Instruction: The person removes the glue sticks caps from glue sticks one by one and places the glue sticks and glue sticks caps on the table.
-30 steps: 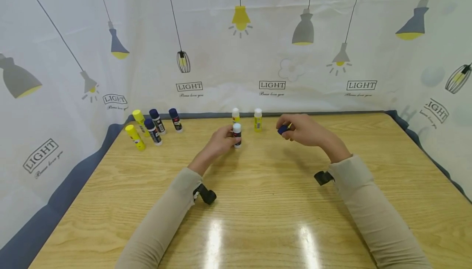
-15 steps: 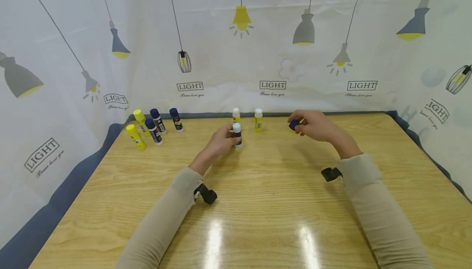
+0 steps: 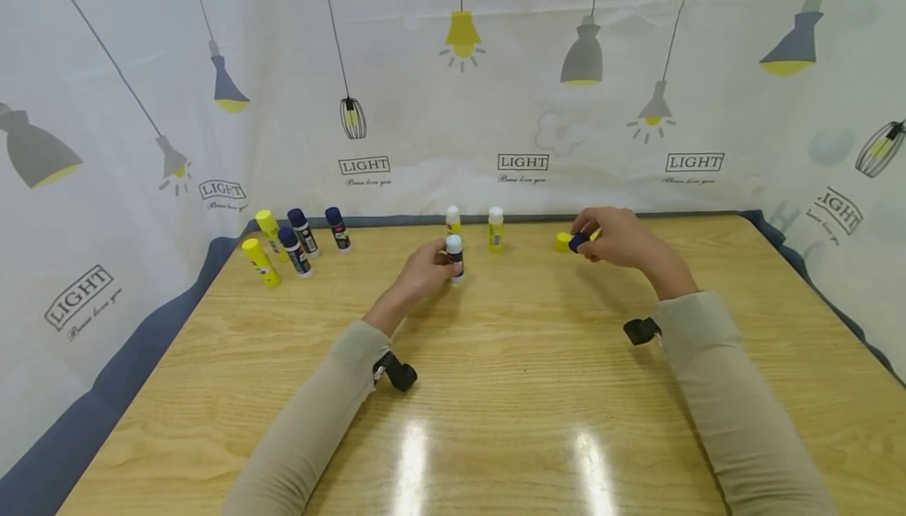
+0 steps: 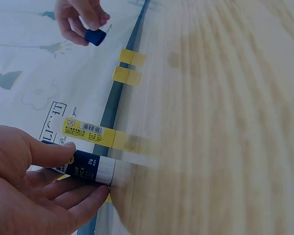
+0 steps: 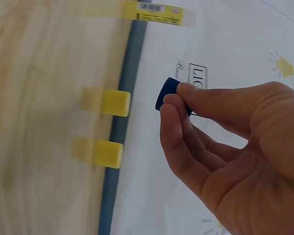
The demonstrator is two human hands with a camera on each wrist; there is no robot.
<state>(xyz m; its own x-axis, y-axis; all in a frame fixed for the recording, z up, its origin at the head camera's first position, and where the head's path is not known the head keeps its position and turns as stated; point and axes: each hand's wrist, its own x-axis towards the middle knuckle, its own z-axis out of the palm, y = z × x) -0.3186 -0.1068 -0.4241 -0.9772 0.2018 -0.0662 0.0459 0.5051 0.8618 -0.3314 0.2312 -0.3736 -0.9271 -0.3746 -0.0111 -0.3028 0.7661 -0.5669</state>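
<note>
right grip (image 3: pixel 614 237) pinches the navy cap (image 3: pixel 578 243), farther right than before.

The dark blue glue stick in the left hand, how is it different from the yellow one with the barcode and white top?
Colour: the dark blue glue stick has a dark label, while the yellow glue stick has a yellow one.
Base: white on the dark blue glue stick, yellow on the yellow glue stick.
Holding: the left hand grips the dark blue glue stick; nobody touches the yellow glue stick.
Both are upright with white tops.
</note>
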